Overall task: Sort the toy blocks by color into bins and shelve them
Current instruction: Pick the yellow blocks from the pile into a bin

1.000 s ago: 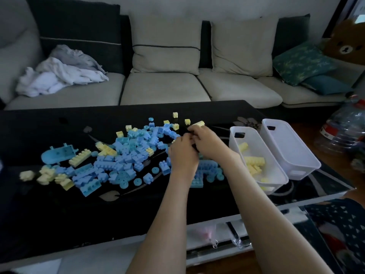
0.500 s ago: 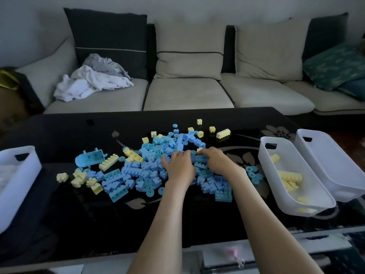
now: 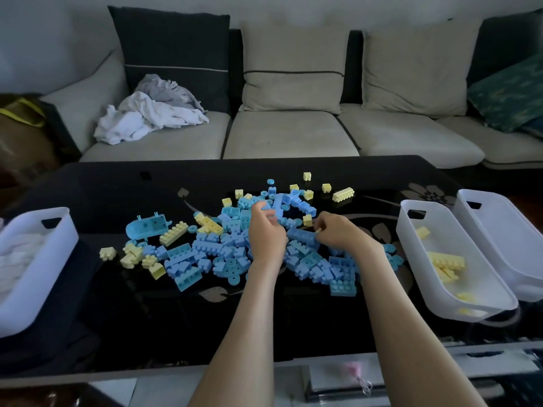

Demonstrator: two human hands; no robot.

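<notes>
Blocks (image 3: pixel 211 248) lie under right hand (image 3: pixel 343 235), seemingly pinching a yellow piece (image 3: pixel 318 229); left hand (image 3: pixel 266 233) too blurred to tell.

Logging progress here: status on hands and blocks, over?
Left hand curled over blue blocks, grip unclear. Right hand pinching small yellow block. Yellow-block bin right of it, few loose blue blocks between.
</notes>
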